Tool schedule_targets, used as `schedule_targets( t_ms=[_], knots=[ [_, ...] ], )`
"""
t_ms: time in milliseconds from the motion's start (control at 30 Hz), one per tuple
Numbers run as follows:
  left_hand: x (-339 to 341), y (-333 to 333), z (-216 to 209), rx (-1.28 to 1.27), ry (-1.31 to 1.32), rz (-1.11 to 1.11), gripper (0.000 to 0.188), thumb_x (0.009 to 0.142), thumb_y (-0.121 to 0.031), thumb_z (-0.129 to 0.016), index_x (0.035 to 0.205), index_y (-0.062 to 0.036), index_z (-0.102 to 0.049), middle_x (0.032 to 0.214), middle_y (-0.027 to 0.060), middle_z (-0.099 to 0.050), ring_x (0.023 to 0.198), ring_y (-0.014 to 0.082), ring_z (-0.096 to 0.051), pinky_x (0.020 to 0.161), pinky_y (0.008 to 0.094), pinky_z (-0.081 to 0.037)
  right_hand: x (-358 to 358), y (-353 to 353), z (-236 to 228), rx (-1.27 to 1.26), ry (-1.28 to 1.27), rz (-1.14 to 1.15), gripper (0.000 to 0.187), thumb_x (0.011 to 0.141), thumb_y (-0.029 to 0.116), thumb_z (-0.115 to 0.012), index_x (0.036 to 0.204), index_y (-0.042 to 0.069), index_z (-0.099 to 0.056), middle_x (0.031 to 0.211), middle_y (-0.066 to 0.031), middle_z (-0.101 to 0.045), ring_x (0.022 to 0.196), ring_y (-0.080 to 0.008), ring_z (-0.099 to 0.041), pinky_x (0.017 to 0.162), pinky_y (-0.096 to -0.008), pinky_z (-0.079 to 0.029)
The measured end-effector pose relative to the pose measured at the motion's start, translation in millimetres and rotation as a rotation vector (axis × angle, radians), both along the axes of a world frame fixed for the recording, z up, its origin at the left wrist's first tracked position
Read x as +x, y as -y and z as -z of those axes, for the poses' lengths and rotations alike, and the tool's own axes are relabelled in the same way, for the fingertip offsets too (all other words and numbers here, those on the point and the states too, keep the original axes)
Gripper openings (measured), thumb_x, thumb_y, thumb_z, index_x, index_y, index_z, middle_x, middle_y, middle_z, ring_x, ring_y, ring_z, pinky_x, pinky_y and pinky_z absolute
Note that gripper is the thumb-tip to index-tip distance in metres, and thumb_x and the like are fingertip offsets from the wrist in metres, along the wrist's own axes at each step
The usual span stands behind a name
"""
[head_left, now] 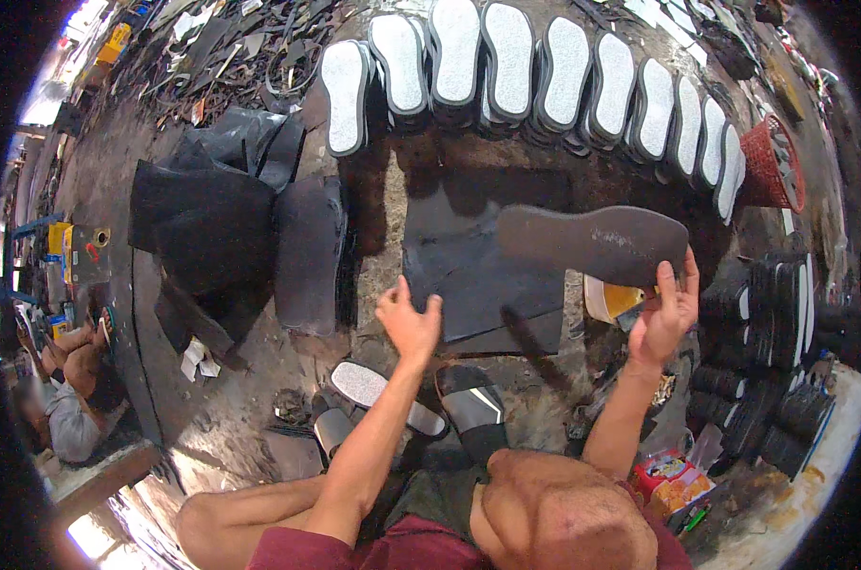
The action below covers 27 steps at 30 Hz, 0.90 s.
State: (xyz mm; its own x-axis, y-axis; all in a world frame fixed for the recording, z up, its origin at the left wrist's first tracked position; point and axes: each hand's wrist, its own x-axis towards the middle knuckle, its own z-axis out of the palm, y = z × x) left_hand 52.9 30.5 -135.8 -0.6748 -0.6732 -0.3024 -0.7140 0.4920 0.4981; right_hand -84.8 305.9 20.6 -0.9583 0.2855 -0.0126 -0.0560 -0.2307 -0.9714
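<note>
My right hand [668, 313] grips the wide end of a dark brown shoe sole [602, 242], thumb and fingers on its rim. The sole lies level above black rubber sheets [468, 285] spread on the ground, its narrower end pointing left. Over the near left corner of those sheets, my left hand [411, 323] is empty with fingers apart. Below the held sole, next to my right hand, sits a whitish tub [599, 299] with something yellow in it. A pale-topped sole [359, 383] lies beneath my left forearm, beside my slippered foot [468, 404].
Stacks of white-topped soles [507, 57] curve along the far side. Black sheets [212, 209] are heaped at left. A red basket [773, 166] and dark sole stacks [777, 313] stand at right, packets [673, 475] nearer. Another person [74, 418] sits at far left.
</note>
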Motion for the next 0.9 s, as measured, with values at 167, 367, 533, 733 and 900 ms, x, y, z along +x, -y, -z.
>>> schedule_targets(
  t_ms=[167,367,533,733,900],
  knots=[
    [-2,-53,-2,-0.131,-0.427,0.195,0.066,0.088,-0.023,-0.076,0.147,-0.0049,-0.055,0.158,0.0276,-0.040,0.147,0.0485,-0.035,0.120,0.0558,-0.031,3,-2,20,0.106,-0.095,0.297,0.046,0.098,0.002,-0.070,0.142,-0.002,-0.057,0.133,-0.0157,-0.067,0.118,-0.0236,-0.065,0.104,-0.0373,-0.052],
    [-24,-70,-27,-0.093,-0.387,0.393,0.048,0.086,-0.024,-0.081,0.124,0.0008,-0.064,0.160,0.0284,-0.040,0.149,0.0442,-0.039,0.117,0.0511,-0.038,3,-21,19,0.163,-0.113,0.339,0.046,0.098,0.001,-0.069,0.142,-0.002,-0.056,0.133,-0.0161,-0.066,0.119,-0.0237,-0.064,0.103,-0.0373,-0.052],
    [-43,-21,-25,0.315,-0.410,0.034,0.035,0.089,-0.008,-0.077,0.119,-0.0036,-0.059,0.140,0.0232,-0.057,0.122,0.0319,-0.061,0.101,0.0396,-0.050,6,-20,13,0.153,-0.068,0.243,0.050,0.098,-0.001,-0.066,0.146,0.000,-0.054,0.137,-0.0159,-0.065,0.123,-0.0240,-0.063,0.106,-0.0376,-0.051],
    [-52,42,-2,0.839,-0.388,-0.171,0.052,0.099,0.001,-0.060,0.146,-0.0108,-0.043,0.121,0.0126,-0.061,0.107,0.0168,-0.063,0.089,0.0344,-0.051,-2,3,31,0.162,0.058,-0.145,0.053,0.098,-0.006,-0.062,0.149,0.000,-0.052,0.141,-0.0148,-0.063,0.126,-0.0244,-0.062,0.109,-0.0376,-0.050],
    [-39,26,-8,0.409,-0.535,-0.310,0.048,0.103,-0.018,-0.064,0.148,-0.0036,-0.054,0.135,0.0142,-0.062,0.120,0.0228,-0.061,0.104,0.0366,-0.046,-6,31,87,-0.026,0.297,-0.265,0.053,0.097,-0.006,-0.063,0.148,0.002,-0.054,0.141,-0.0150,-0.062,0.126,-0.0223,-0.062,0.106,-0.0354,-0.052]
  ],
)
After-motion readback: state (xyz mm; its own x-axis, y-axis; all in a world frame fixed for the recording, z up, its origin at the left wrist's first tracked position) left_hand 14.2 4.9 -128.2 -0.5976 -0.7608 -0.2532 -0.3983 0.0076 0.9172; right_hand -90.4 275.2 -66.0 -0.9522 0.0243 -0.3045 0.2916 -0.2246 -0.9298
